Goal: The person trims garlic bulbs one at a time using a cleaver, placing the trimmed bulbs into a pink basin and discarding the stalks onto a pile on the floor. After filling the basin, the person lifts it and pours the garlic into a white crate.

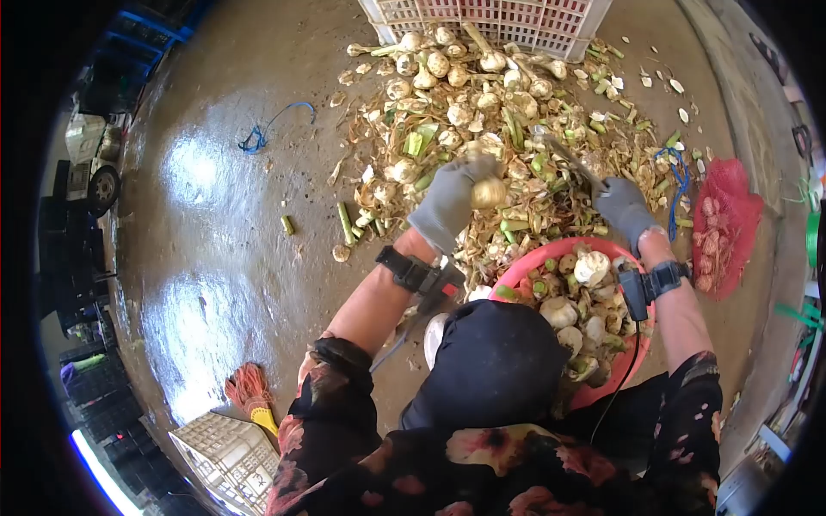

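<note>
My left hand (449, 199), in a grey glove, is closed round a garlic bulb (489, 193) above a large heap of bulbs, stalks and dry peelings (516, 112). To its right, my right hand (621, 206), gloved too, grips the handle of a metal tool (572, 162) whose far end points up and left over the heap. The tool and the held bulb are apart. Just below my right hand is a pink basin (527, 261) filled with trimmed garlic bulbs (559, 313).
A white crate (482, 12) stands behind the heap. A red mesh bag (725, 225) holding bulbs lies at the right, near blue cord (678, 179). More blue cord (255, 140) and an orange bundle (248, 386) beside a pale crate (228, 454) are at the left.
</note>
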Tool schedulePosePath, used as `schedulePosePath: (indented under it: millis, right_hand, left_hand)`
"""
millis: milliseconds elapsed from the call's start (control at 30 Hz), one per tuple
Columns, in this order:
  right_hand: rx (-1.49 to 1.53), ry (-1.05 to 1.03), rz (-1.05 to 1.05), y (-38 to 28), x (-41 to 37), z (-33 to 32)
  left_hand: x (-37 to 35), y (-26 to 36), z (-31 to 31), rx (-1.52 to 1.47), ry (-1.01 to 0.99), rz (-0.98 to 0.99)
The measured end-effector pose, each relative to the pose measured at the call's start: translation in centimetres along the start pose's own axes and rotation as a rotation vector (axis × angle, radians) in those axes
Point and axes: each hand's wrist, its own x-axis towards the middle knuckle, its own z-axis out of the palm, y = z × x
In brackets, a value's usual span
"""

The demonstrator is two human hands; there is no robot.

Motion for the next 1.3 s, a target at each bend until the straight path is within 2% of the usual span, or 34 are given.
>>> schedulePosePath:
  millis: [33, 67, 100, 133, 200, 233, 300, 367, 500, 533, 667, 733, 767, 800, 833, 867, 933, 967, 1033, 1067, 1100, 1133, 1167, 1200, 1300]
  right_hand:
    - [-0.008, 0.050, 0.050, 0.5, 0.0, 0.0]
    - [-0.015, 0.094, 0.103, 0.6, -0.3, 0.0]
    - [0.003, 0.120, 0.019, -0.6, -1.3, -0.5]
    - [0.022, 0.152, -0.064, -2.1, -2.1, -1.1]
    - [0.044, 0.224, -0.263, -5.1, -3.3, -1.5]
    - [0.046, 0.261, -0.380, -6.4, -3.8, -1.4]
    - [0.040, 0.323, -0.535, -8.5, -4.1, -1.3]
    - [0.026, 0.379, -0.610, -10.3, -4.3, -1.1]
    - [0.033, 0.372, -0.556, -10.9, -3.8, -0.7]
    - [0.047, 0.382, -0.559, -10.7, -3.5, -0.5]
    - [0.088, 0.418, -0.539, -8.7, -2.3, -0.4]
    - [0.132, 0.404, -0.518, -7.3, -2.0, -0.6]
    - [-0.004, 0.318, -0.289, -5.8, -0.4, -0.6]
    - [-0.130, 0.227, -0.052, -3.8, 1.0, -0.4]
    - [-0.046, 0.216, -0.014, -1.3, 1.2, -0.4]
    - [-0.120, 0.237, 0.090, -1.0, 1.3, -1.0]
    - [0.072, 0.329, 0.001, 0.3, 1.3, -0.7]
    - [0.183, 0.342, -0.054, 0.6, 0.9, -1.2]
    - [0.235, 0.260, 0.091, 1.9, 0.4, -1.9]
    - [0.261, 0.219, 0.160, 2.6, 0.5, -1.9]
    - [0.351, 0.217, 0.132, 3.4, 0.6, -1.6]
    - [0.440, 0.213, 0.110, 4.4, 0.5, -1.1]
    - [0.490, 0.220, 0.103, 5.2, 1.2, -0.3]
    - [0.539, 0.227, 0.095, 6.0, 1.9, 0.5]
    - [0.351, 0.168, 0.024, -0.9, -0.3, -1.4]
  left_hand:
    - [0.4, -0.3, -0.4, -0.239, 0.012, -0.053]
    - [0.8, -0.2, 0.3, -0.599, 0.118, -0.125]
    - [1.3, -1.6, -0.3, -0.080, 0.060, 0.065]
    - [1.9, -3.1, -0.9, 0.432, 0.109, 0.262]
    - [3.1, -4.9, -2.4, 0.965, 0.010, 0.488]
    - [3.2, -5.6, -3.5, 1.573, 0.013, 0.619]
    - [3.4, -6.6, -4.1, 1.950, 0.031, 0.641]
    - [3.7, -7.4, -3.1, 1.478, 0.054, 0.473]
    - [3.2, -5.1, -1.1, 1.680, 0.034, 0.403]
    - [2.2, -4.8, -0.8, 1.467, 0.121, 0.571]
    - [1.5, -2.8, 1.3, 1.483, 0.176, 0.556]
    - [0.7, -1.9, 2.3, 0.788, 0.085, 0.313]
    - [0.1, -0.7, 2.8, 0.443, 0.053, 0.199]
    - [-0.3, 0.4, 2.0, 1.141, -0.042, 0.678]
    - [-0.4, 0.6, 2.2, 0.881, -0.201, 0.600]
    - [-0.3, 0.5, 2.7, 0.616, -0.337, 0.521]
    - [-2.7, 1.5, 4.6, 0.441, -0.506, 0.366]
    - [-3.3, 2.4, 4.6, 0.510, -0.564, 0.283]
    - [-3.7, 4.1, 3.0, 0.625, -0.696, 0.097]
    - [-4.2, 3.6, 0.6, 0.616, -0.298, -0.016]
    - [-4.2, 2.7, -2.4, 0.849, 0.027, 0.238]
    - [-3.4, 0.5, -6.6, 0.743, 0.317, 0.365]
    - [-2.2, -0.5, -11.4, 0.837, 0.465, 0.387]
    - [-2.7, 0.5, -11.9, 1.272, 0.636, 0.478]
    - [0.4, -0.6, -14.3, 1.621, 0.391, 0.573]
